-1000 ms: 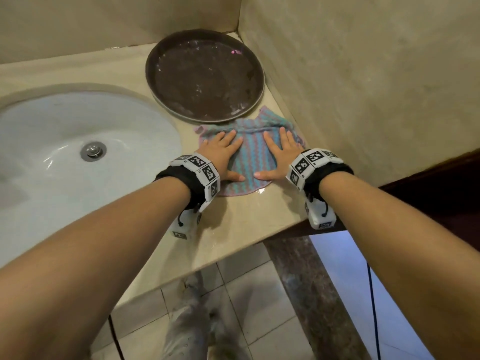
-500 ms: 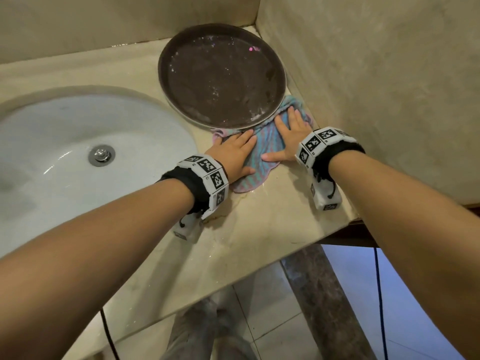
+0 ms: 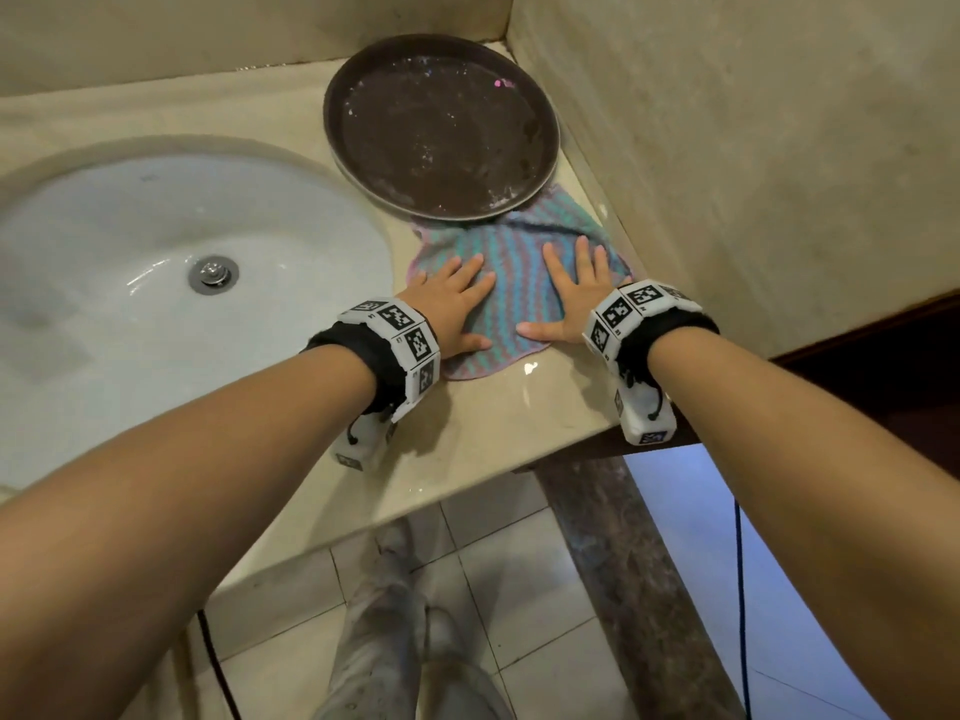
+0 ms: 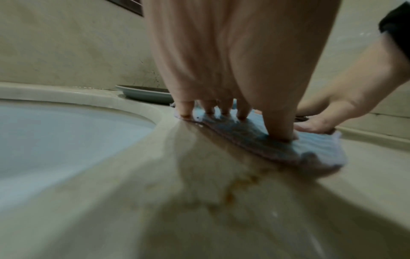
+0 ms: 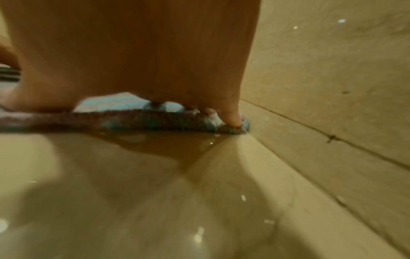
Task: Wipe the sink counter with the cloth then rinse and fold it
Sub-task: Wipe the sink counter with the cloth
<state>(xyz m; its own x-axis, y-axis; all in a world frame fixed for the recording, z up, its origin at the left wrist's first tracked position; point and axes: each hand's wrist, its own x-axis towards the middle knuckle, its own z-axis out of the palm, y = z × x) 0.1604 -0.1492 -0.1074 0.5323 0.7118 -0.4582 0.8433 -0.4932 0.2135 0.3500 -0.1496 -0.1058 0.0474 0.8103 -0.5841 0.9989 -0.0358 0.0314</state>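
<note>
A striped blue, green and pink cloth [image 3: 511, 283] lies flat on the wet beige counter [image 3: 509, 423], between the sink and the right wall. My left hand [image 3: 449, 304] presses flat on its left part with fingers straight. Flat on its right part lies my right hand [image 3: 569, 298], thumb spread toward the left one. In the left wrist view the cloth [image 4: 299, 147] is under my fingertips [image 4: 185, 109], with a brownish stain [image 4: 241, 184] on the counter just in front of it. The right wrist view has the cloth [image 5: 137, 121] reaching the wall.
A round dark brown tray [image 3: 441, 127] sits in the back right corner, its rim over the cloth's far edge. The white sink basin [image 3: 130, 283] with a metal drain [image 3: 213, 272] is at the left. The wall [image 3: 753, 148] runs close on the right. The counter's front edge drops to a tiled floor.
Both hands slid the cloth back toward me from under the tray's rim, after pushing it toward the tray half a second ago. More of the cloth shows now.
</note>
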